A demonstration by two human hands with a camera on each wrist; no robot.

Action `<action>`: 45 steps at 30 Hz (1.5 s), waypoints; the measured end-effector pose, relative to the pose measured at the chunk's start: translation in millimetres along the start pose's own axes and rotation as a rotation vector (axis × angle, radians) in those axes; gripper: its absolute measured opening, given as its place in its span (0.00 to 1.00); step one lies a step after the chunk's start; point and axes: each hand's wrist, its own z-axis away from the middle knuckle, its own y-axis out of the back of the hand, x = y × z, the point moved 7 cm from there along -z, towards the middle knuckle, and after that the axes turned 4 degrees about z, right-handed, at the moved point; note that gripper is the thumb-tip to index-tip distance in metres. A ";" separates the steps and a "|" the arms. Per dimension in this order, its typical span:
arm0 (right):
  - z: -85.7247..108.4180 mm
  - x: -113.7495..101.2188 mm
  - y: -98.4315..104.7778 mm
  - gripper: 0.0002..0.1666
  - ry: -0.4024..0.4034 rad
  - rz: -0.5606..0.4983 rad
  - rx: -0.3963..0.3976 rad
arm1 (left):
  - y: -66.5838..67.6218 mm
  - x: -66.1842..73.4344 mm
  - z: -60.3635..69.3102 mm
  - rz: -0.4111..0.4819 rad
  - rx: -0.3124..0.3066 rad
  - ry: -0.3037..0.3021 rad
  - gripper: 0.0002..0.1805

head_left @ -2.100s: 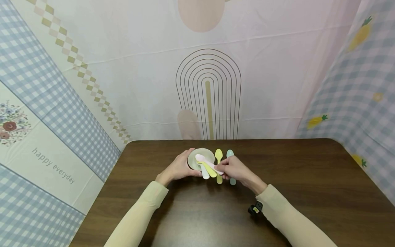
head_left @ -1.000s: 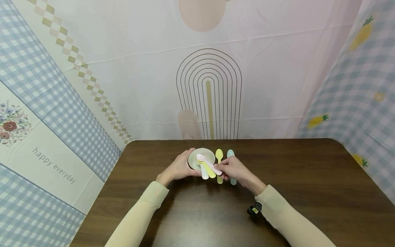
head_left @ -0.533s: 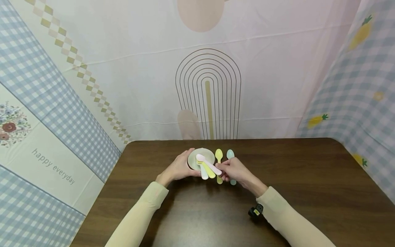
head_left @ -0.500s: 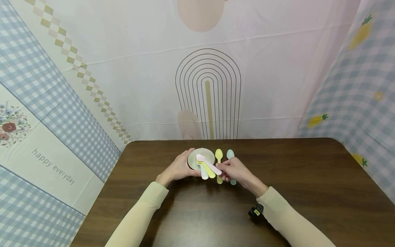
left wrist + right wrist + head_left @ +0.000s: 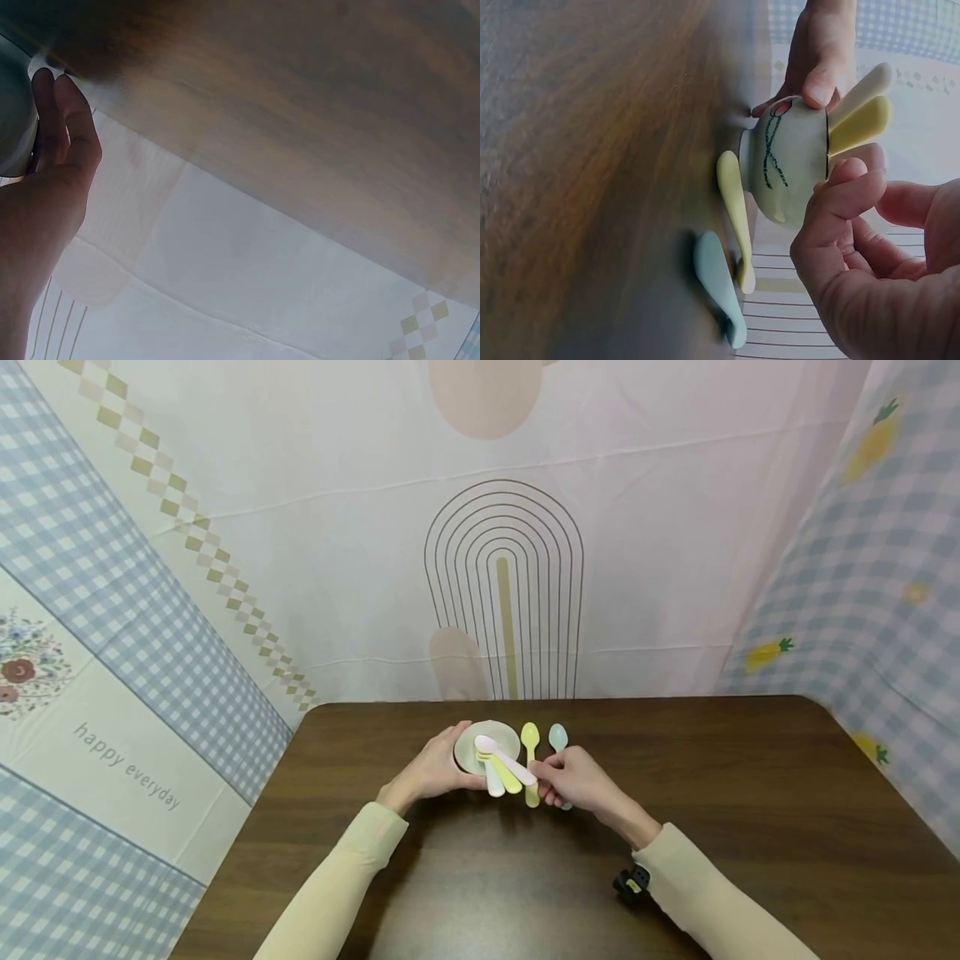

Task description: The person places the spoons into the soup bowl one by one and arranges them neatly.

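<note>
Just below the center of the head view, your right hand point(image 5: 581, 778) pinches the handle of a pink spoon point(image 5: 513, 765), its head over the bowl point(image 5: 498, 732). Your left hand point(image 5: 435, 766) grips the bowl's left side. A white utensil point(image 5: 495, 783) and a yellow utensil point(image 5: 508, 778) lean in it. Just to the right, a yellow spoon point(image 5: 530, 737) and a pale blue spoon point(image 5: 558, 737) lie on the brown table point(image 5: 720, 793).

Head view: we look forward and down from well back — table point(image 5: 480, 877) low in frame, cloth backdrop point(image 5: 360, 568) above. Left wrist: near, roughly upside down, bowl point(image 5: 13, 112) cut by left edge. Right wrist: near, turned sideways — we share bowl and pale blue spoon point(image 5: 716, 274) with head view.
</note>
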 end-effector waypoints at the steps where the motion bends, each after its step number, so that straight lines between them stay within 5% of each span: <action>1: 0.6 -1.1 0.7 0.22 0.005 0.008 0.005 | 0.3 0.1 0.0 -0.002 0.002 -0.001 0.58; 21: 12.9 -2.4 14.0 0.21 0.018 0.056 0.047 | 1.4 -1.8 4.0 0.015 -0.017 0.045 0.63; 45: 17.8 9.2 27.1 0.12 -0.020 0.167 0.109 | -0.3 -1.0 1.1 0.004 -0.009 0.026 0.61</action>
